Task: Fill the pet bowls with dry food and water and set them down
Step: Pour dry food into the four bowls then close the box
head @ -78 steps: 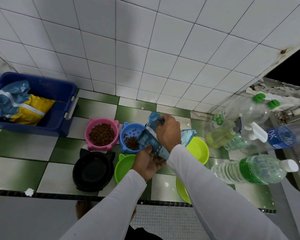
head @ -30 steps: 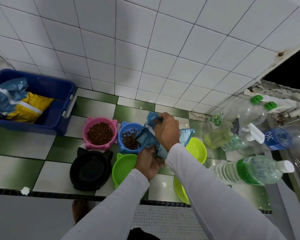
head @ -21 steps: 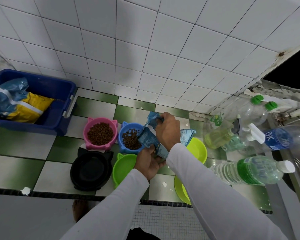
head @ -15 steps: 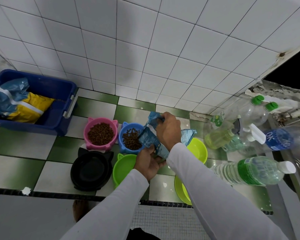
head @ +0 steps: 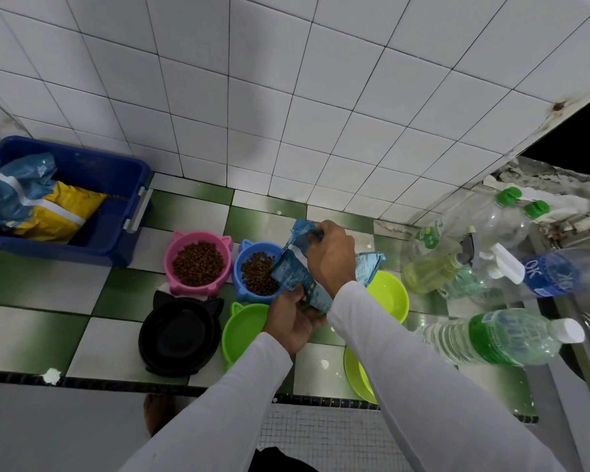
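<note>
Right hand (head: 331, 258) clenched around top of blue food pouch (head: 298, 277), tilted over blue bowl (head: 256, 272) of kibble. Left hand (head: 292, 320) grasping pouch's lower end above green bowl (head: 244, 330).

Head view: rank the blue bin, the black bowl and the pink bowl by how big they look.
1. Blue bin, largest though cut off at the frame edge.
2. Black bowl.
3. Pink bowl, though it sits farther back, so true size is unsure.
</note>
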Tool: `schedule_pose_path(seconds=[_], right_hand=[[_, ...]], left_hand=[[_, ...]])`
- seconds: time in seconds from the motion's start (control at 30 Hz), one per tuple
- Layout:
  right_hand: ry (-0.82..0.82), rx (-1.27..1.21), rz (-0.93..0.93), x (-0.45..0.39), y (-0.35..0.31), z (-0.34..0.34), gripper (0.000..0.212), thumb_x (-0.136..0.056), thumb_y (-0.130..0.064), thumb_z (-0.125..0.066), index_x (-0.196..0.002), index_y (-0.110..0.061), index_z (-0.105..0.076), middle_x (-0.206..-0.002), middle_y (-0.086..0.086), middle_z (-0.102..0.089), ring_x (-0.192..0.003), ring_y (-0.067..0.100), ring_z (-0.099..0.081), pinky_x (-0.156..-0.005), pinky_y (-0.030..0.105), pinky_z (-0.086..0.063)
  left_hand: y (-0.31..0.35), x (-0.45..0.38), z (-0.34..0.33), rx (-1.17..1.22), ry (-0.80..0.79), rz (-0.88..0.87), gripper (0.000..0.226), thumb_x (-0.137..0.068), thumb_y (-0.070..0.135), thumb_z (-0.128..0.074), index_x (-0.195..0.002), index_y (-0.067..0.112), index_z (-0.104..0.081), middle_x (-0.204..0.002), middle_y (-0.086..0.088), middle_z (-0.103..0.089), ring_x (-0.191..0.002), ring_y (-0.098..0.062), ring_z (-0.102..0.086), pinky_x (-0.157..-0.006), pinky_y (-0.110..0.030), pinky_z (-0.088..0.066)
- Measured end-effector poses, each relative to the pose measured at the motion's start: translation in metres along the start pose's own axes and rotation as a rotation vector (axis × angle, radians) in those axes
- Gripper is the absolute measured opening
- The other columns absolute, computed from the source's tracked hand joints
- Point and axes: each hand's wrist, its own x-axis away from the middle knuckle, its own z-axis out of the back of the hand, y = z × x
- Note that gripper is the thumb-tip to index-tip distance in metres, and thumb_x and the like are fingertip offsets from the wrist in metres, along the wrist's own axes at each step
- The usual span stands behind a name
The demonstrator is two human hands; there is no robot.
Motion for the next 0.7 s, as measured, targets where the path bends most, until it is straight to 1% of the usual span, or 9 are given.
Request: schedule_pose_path(seconds=[0.1,0.2,0.3,0.43,0.57,0.7], right_hand=[[-0.005,-0.009,-0.009,-0.0007,-0.0008,-0.0019,0.015,-0.094,-0.02,-0.059,-0.106,-0.017,-0.068,-0.107,0.016,-0.068,-0.094,0.039,-0.062,-0.079,0.037,-0.052],[-0.014,-0.01,-0.017,-0.0012,-0.001,-0.0032,0.017,-0.094,-0.019,-0.059,-0.108,-0.018,-0.068,-0.11,0.015,-0.067,-0.098,0.037,-0.062,-0.079,0.035,-0.049],[-0.017,-0.005,-0.015,-0.0006,-0.0011,-0.0043,0.018,-0.093,-0.019,-0.059,-0.108,-0.018,-0.068,-0.11,0.016,-0.066,-0.098,0.037,-0.061,-0.081,0.037,-0.05],[-0.016,-0.007,-0.012,-0.0005,-0.0011,-0.0041,0.018,-0.093,-0.018,-0.059,-0.109,-0.018,-0.068,-0.11,0.016,-0.066,-0.097,0.037,-0.061,-0.081,0.036,-0.05],[-0.022,0.003,-0.009,-0.0008,-0.0008,-0.0033,0.02,-0.094,-0.018,-0.06,-0.112,-0.017,-0.067,-0.112,0.017,-0.065,-0.1,0.038,-0.06,-0.08,0.036,-0.048],[-0.008,0.004,-0.008,-0.0013,-0.0018,-0.003,0.02,-0.094,-0.018,-0.057,-0.111,-0.018,-0.068,-0.112,0.017,-0.066,-0.099,0.039,-0.062,-0.084,0.04,-0.052]], left_hand=[[0.0005,0.0001,-0.0012,-0.004,0.009,-0.02,0.021,-0.11,0.016,-0.044,-0.122,0.015,-0.06,-0.105,-0.014,-0.072,-0.092,-0.03,-0.069,-0.058,-0.038,-0.062],[0.0004,-0.0001,-0.0017,-0.003,0.013,-0.024,0.02,-0.111,0.017,-0.042,-0.12,0.015,-0.059,-0.106,-0.015,-0.071,-0.092,-0.03,-0.069,-0.057,-0.037,-0.062],[0.0,-0.0029,0.0,-0.007,0.016,-0.031,0.02,-0.111,0.018,-0.042,-0.119,0.014,-0.06,-0.106,-0.015,-0.072,-0.092,-0.03,-0.07,-0.06,-0.037,-0.063],[-0.0006,-0.0032,0.0015,-0.019,0.005,-0.043,0.02,-0.111,0.019,-0.042,-0.119,0.017,-0.06,-0.108,-0.014,-0.072,-0.095,-0.03,-0.07,-0.064,-0.039,-0.062],[-0.0016,-0.0054,0.0033,-0.025,-0.011,-0.066,0.024,-0.11,0.019,-0.044,-0.13,0.016,-0.058,-0.115,-0.016,-0.071,-0.093,-0.029,-0.072,-0.063,-0.039,-0.063],[-0.002,-0.0075,0.005,-0.017,-0.015,-0.068,0.031,-0.11,0.019,-0.046,-0.139,0.016,-0.054,-0.115,-0.015,-0.072,-0.096,-0.03,-0.072,-0.068,-0.042,-0.064]])
